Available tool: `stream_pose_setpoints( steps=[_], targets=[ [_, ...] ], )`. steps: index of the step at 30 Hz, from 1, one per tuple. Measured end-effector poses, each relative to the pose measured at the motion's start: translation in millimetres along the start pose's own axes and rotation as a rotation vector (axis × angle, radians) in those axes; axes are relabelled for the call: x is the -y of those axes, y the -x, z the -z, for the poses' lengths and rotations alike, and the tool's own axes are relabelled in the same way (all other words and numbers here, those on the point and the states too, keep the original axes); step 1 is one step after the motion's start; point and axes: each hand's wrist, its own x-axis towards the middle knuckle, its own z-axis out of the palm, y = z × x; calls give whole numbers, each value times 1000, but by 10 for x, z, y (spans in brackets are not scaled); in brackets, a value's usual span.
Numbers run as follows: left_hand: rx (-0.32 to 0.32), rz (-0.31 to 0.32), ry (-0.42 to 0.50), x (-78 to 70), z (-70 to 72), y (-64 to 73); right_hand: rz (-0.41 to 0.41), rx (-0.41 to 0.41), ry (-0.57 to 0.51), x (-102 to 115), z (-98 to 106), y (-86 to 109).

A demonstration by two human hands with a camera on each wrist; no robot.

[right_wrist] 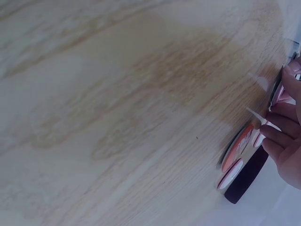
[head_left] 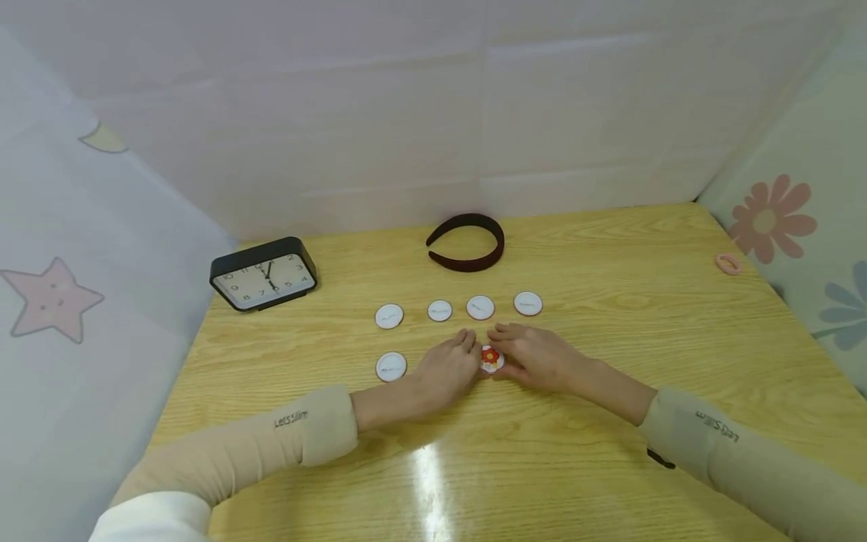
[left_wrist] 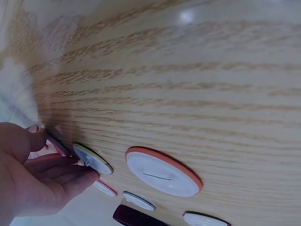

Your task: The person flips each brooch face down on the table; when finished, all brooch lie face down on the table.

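A round button badge (head_left: 491, 359) with a red flower on its face is between my two hands. My left hand (head_left: 450, 369) pinches its left edge; in the left wrist view its pinkish face shows between thumb and fingers. From the other side my right hand (head_left: 542, 355) grips the badge's edge with thumb and fingers. Another badge (left_wrist: 94, 159), pin back up, lies by my left fingertips. Beyond my right fingers an orange-faced badge (right_wrist: 237, 148) shows, hidden behind that hand in the head view.
White-backed badges lie in a row farther back, among them one badge (head_left: 528, 303) at right. One more badge (head_left: 390, 366) lies left of my left hand. Behind are a dark headband (head_left: 467, 265) and a black clock (head_left: 264, 278). A pink ring (head_left: 728, 263) lies far right.
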Motion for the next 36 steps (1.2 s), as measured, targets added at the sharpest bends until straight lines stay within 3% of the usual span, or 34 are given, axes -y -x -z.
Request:
stream_pose_setpoints(
  steps=[7, 16, 23, 31, 36],
  targets=[
    [50, 1, 25, 29, -7, 11, 46, -5, -21, -31, 44, 10],
    [-19, -12, 23, 30, -25, 18, 7, -8, -46, -42, 46, 7],
    [-131, -12, 40, 42, -74, 4, 15, -155, -26, -55, -35, -25],
    [-81, 43, 104, 42, -65, 21, 39, -426, -46, -33, -69, -29],
    [-92, 24, 79, 53, -65, 29, 96, -411, -38, -32, -53, -26]
  ],
)
